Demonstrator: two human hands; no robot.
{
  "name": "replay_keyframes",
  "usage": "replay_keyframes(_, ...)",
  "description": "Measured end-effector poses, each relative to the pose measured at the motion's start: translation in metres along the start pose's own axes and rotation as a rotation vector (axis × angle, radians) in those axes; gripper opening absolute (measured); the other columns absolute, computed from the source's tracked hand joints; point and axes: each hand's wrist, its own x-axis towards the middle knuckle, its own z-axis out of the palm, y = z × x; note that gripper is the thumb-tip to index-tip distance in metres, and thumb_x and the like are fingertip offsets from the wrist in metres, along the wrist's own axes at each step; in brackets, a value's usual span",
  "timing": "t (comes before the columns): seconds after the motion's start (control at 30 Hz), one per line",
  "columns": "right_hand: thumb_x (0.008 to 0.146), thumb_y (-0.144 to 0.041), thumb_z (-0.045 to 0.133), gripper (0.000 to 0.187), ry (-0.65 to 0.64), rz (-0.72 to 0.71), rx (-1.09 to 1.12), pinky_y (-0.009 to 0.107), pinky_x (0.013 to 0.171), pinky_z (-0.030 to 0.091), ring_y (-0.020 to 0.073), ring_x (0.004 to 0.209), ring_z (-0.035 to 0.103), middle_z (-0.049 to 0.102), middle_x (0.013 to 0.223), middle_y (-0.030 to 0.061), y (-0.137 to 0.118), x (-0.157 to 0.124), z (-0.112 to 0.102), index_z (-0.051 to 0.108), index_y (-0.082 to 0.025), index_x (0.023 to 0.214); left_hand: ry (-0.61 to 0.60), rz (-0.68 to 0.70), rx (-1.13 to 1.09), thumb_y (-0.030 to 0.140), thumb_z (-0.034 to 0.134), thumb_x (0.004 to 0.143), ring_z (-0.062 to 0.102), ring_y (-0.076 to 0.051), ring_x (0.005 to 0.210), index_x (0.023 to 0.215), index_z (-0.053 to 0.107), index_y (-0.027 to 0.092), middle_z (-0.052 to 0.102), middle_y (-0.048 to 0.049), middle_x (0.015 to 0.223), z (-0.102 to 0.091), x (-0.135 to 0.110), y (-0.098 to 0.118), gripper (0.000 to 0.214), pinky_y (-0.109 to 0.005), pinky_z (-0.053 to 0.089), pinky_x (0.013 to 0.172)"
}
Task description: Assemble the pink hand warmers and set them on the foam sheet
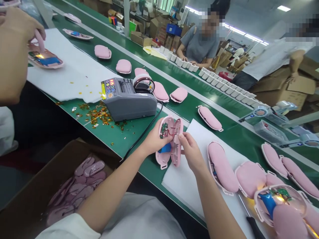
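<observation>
My left hand grips an opened pink casing held upright over the green belt; a green circuit board, red wires and a blue battery show inside it. My right hand pinches the casing's other half at its edge. Both hands hover above a white foam sheet.
A grey tape dispenser stands left of my hands, with orange tape scraps around it. Pink casings lie along the belt. A cardboard box of pink shells sits lower left. Other people work at the left, right and across.
</observation>
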Motion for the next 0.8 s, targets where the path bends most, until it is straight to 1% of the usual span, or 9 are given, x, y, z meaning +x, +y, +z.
replay_keyframes(0.13, 0.075, -0.066, 0.058, 0.052, 0.01, -0.007, -0.035, 0.031, 0.066, 0.05, 0.021, 0.083, 0.063, 0.069, 0.091, 0.0042, 0.0, 0.001, 0.007, 0.059, -0.019, 0.099, 0.185, -0.183, 0.348, 0.019, 0.063, 0.075, 0.066, -0.027, 0.092, 0.121, 0.05, 0.023, 0.07, -0.0074, 0.102, 0.007, -0.004, 0.011, 0.048, -0.034, 0.049, 0.074)
replay_keyframes(0.2, 0.077, -0.065, 0.057, 0.051, 0.042, -0.015, -0.07, 0.032, 0.07, 0.05, 0.0213, 0.085, 0.064, 0.069, 0.095, 0.0046, 0.002, 0.0, 0.012, 0.058, -0.02, 0.102, 0.19, -0.226, 0.446, 0.019, 0.058, 0.077, 0.067, -0.027, 0.08, 0.118, 0.051, 0.023, 0.07, -0.0065, 0.089, 0.011, -0.006, 0.018, 0.042, -0.032, 0.047, 0.064)
replay_keyframes(0.3, 0.081, -0.065, 0.052, 0.05, 0.145, -0.051, -0.154, 0.033, 0.073, 0.048, 0.0215, 0.085, 0.063, 0.07, 0.095, 0.0048, 0.008, -0.002, 0.017, 0.06, -0.021, 0.1, 0.186, -0.187, 0.44, 0.017, 0.054, 0.077, 0.066, -0.027, 0.074, 0.11, 0.054, 0.023, 0.069, -0.0046, 0.081, 0.016, -0.007, 0.021, 0.034, -0.032, 0.045, 0.061)
replay_keyframes(0.37, 0.083, -0.066, 0.046, 0.05, 0.211, -0.084, -0.206, 0.033, 0.072, 0.046, 0.0216, 0.083, 0.063, 0.069, 0.092, 0.0048, 0.011, -0.004, 0.018, 0.061, -0.021, 0.099, 0.185, -0.125, 0.311, 0.015, 0.055, 0.075, 0.065, -0.025, 0.075, 0.109, 0.056, 0.024, 0.069, -0.0033, 0.084, 0.018, -0.008, 0.017, 0.036, -0.032, 0.046, 0.066)
replay_keyframes(0.47, 0.086, -0.066, 0.041, 0.052, 0.25, -0.123, -0.238, 0.033, 0.071, 0.046, 0.0217, 0.082, 0.063, 0.069, 0.091, 0.0054, 0.013, -0.008, 0.019, 0.06, -0.02, 0.1, 0.208, -0.115, -0.097, 0.014, 0.059, 0.07, 0.063, -0.023, 0.087, 0.113, 0.057, 0.022, 0.067, -0.0045, 0.099, 0.022, -0.009, 0.007, 0.044, -0.033, 0.047, 0.08)
replay_keyframes(0.53, 0.086, -0.065, 0.04, 0.052, 0.261, -0.139, -0.247, 0.033, 0.072, 0.046, 0.0221, 0.082, 0.064, 0.069, 0.093, 0.0065, 0.012, -0.011, 0.021, 0.06, -0.02, 0.103, 0.221, -0.147, -0.321, 0.02, 0.06, 0.072, 0.06, -0.023, 0.098, 0.115, 0.057, 0.021, 0.063, -0.0068, 0.112, 0.025, -0.01, 0.002, 0.043, -0.033, 0.046, 0.087)
replay_keyframes(0.6, 0.086, -0.065, 0.039, 0.054, 0.287, -0.136, -0.281, 0.035, 0.072, 0.047, 0.0235, 0.083, 0.065, 0.07, 0.095, 0.0078, 0.012, -0.014, 0.027, 0.06, -0.019, 0.107, 0.202, -0.146, -0.408, 0.032, 0.058, 0.078, 0.058, -0.023, 0.104, 0.115, 0.056, 0.02, 0.061, -0.0082, 0.115, 0.029, -0.01, 0.0, 0.039, -0.033, 0.046, 0.089)
replay_keyframes(0.7, 0.09, -0.061, 0.031, 0.056, 0.353, -0.174, -0.335, 0.04, 0.078, 0.046, 0.0269, 0.092, 0.064, 0.069, 0.104, 0.011, 0.016, -0.016, 0.039, 0.06, -0.019, 0.113, 0.098, -0.154, -0.527, 0.043, 0.06, 0.078, 0.06, -0.02, 0.093, 0.118, 0.051, 0.022, 0.061, -0.005, 0.1, 0.033, -0.01, 0.004, 0.046, -0.031, 0.049, 0.081)
replay_keyframes(0.8, 0.094, -0.054, 0.025, 0.055, 0.417, -0.263, -0.245, 0.044, 0.088, 0.044, 0.0277, 0.105, 0.059, 0.066, 0.108, 0.0133, 0.025, -0.015, 0.049, 0.061, -0.017, 0.112, -0.03, -0.246, -0.697, 0.029, 0.071, 0.067, 0.056, -0.013, 0.075, 0.121, 0.043, 0.025, 0.054, 0.0035, 0.081, 0.031, -0.009, 0.011, 0.061, -0.026, 0.049, 0.073)
